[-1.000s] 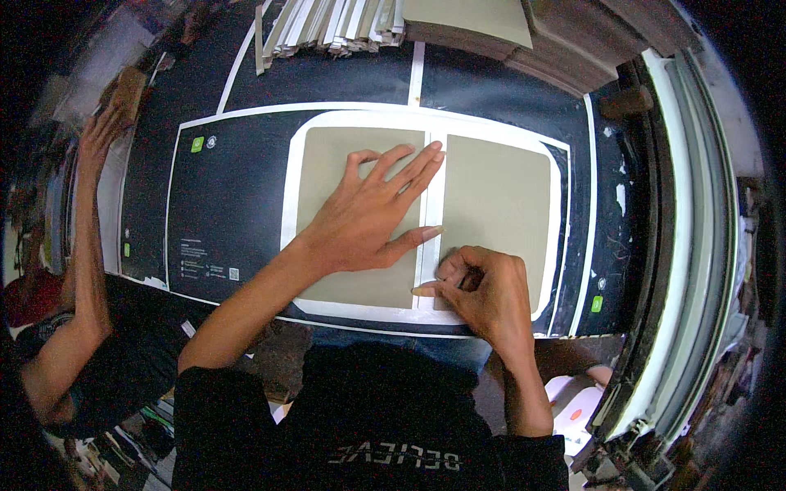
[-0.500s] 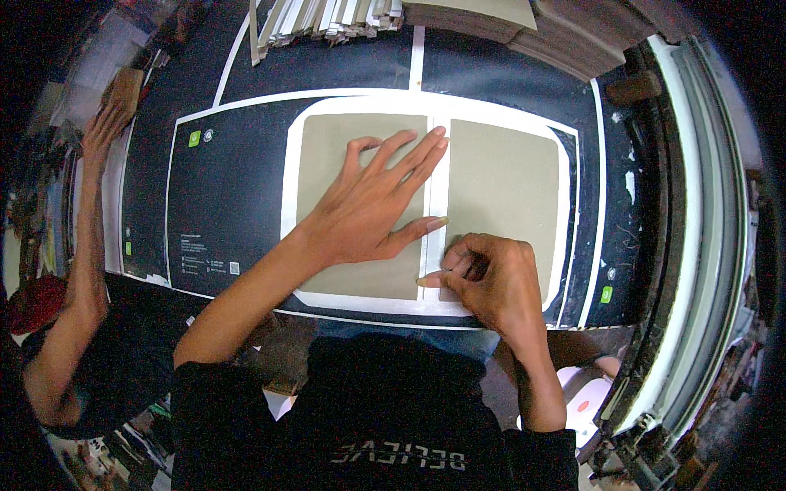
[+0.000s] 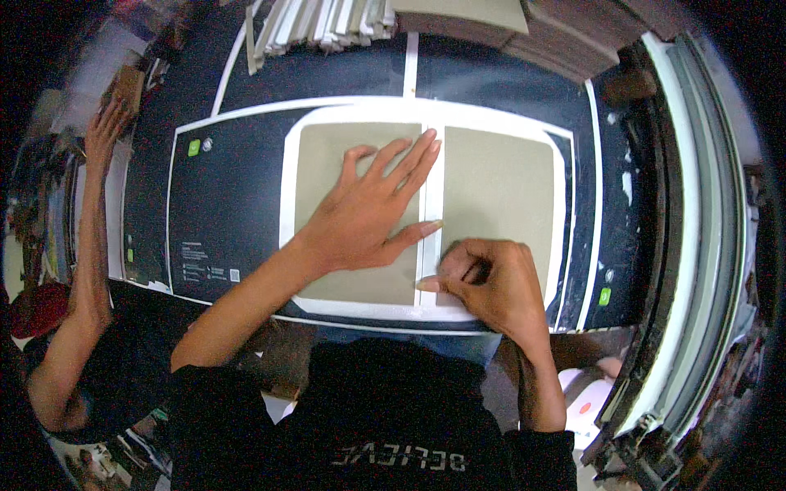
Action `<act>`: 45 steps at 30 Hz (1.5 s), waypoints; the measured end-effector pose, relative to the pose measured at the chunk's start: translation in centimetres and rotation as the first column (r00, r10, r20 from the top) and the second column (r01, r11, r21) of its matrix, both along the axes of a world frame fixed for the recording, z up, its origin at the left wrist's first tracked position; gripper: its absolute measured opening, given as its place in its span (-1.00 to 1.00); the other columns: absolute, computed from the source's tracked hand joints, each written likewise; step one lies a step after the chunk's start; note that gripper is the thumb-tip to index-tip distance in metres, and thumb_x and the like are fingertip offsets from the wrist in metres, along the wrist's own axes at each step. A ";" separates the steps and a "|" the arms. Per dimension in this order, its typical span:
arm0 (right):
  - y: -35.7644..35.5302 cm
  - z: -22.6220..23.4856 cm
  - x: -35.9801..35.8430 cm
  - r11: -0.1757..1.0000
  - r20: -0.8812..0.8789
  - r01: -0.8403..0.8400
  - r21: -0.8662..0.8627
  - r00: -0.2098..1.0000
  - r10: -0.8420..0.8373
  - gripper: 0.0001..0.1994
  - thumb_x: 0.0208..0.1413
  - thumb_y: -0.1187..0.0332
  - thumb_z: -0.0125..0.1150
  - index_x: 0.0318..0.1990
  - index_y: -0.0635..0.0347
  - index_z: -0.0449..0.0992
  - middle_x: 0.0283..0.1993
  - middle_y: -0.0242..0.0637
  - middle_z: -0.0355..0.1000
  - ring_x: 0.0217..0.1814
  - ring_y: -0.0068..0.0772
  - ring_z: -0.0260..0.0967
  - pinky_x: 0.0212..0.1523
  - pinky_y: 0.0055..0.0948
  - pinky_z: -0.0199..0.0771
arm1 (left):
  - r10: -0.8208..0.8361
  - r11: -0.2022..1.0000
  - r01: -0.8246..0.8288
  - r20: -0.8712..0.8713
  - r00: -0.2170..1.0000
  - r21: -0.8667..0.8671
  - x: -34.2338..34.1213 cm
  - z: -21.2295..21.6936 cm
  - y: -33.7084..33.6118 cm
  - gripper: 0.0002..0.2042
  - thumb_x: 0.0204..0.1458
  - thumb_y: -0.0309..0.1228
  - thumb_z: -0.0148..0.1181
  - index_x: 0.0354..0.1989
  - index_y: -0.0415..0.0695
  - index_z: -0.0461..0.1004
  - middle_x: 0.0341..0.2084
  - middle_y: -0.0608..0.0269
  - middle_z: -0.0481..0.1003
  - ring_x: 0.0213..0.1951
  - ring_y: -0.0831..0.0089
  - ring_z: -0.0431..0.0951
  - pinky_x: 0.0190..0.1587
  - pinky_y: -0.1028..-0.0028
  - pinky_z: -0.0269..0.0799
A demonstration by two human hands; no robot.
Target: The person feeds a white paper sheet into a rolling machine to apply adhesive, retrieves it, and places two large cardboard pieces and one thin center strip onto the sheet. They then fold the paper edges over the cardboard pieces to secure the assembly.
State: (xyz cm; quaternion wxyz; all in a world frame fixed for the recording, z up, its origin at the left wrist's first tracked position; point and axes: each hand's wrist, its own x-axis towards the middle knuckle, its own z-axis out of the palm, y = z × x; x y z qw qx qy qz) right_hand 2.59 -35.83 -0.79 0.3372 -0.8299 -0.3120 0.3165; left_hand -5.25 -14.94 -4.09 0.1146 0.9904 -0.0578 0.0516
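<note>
Two grey-beige boards with rounded outer corners, a left board (image 3: pixel 319 184) and a right board (image 3: pixel 499 184), lie side by side on a white-bordered sheet (image 3: pixel 561 204). Between them runs a narrow white strip (image 3: pixel 432 200). My left hand (image 3: pixel 364 213) rests with fingers spread on the left board, its fingertips and thumb reaching across the strip. Near the strip's lower end, my right hand (image 3: pixel 499 282) is curled over the right board's lower left corner, thumb pointing left across the strip. Whatever its fingers grip, if anything, is hidden.
Under the sheet is a black printed cover (image 3: pixel 229 180). A bundle of thin cut strips (image 3: pixel 327 23) and stacked boards (image 3: pixel 463 15) sit at the back. Another person's hand (image 3: pixel 106 131) is at far left. A long pale rail (image 3: pixel 675 229) borders the right side.
The whole view has shifted slightly, so the boards appear a little lower and to the left. Both hands keep nearly the same places on the boards.
</note>
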 end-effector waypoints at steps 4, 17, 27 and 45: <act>-0.1 0.3 -0.5 1.000 -0.026 0.013 -0.008 1.000 -0.013 -0.66 -0.16 0.17 0.61 -0.50 0.21 0.57 -0.55 -0.21 0.56 -0.55 -0.32 0.54 -0.44 -0.34 0.50 | 0.008 1.000 -0.007 -0.021 1.000 0.024 0.0 0.2 -0.1 -0.20 0.25 0.05 -0.02 0.49 -0.25 -0.08 0.51 0.07 -0.06 0.39 0.08 0.13 0.30 -0.03 0.03; 0.5 0.8 -0.9 0.995 0.072 0.013 -0.099 0.997 -0.006 -0.68 -0.21 0.21 0.62 -0.51 0.19 0.56 -0.58 -0.29 0.52 -0.54 -0.32 0.50 -0.44 -0.33 0.48 | 0.018 1.000 -0.017 -0.036 0.999 0.019 -0.2 0.6 -0.3 -0.27 0.32 -0.02 -0.11 0.48 -0.29 -0.09 0.50 0.00 -0.06 0.42 0.06 0.11 0.32 -0.02 0.03; 0.8 1.0 -1.0 0.995 0.076 0.016 -0.100 0.997 -0.009 -0.71 -0.24 0.31 0.65 -0.51 0.27 0.61 -0.60 -0.27 0.53 -0.58 -0.47 0.48 -0.46 -0.46 0.48 | 0.017 0.998 -0.019 -0.035 0.999 -0.052 -0.2 0.2 -0.2 -0.22 0.27 -0.04 -0.01 0.51 -0.23 -0.15 0.51 0.04 -0.08 0.39 0.04 0.12 0.32 -0.06 0.00; -0.2 -0.4 0.0 0.999 0.135 -0.052 0.000 0.990 0.051 -0.63 -0.31 0.20 0.69 -0.51 0.26 0.62 -0.59 -0.26 0.54 -0.54 -0.46 0.52 -0.43 -0.46 0.50 | 0.223 0.973 -0.226 0.064 0.973 0.046 -2.2 -0.1 -2.4 -0.33 0.33 -0.14 -0.16 0.50 -0.25 -0.13 0.51 -0.01 -0.11 0.50 0.08 -0.07 0.44 -0.08 -0.22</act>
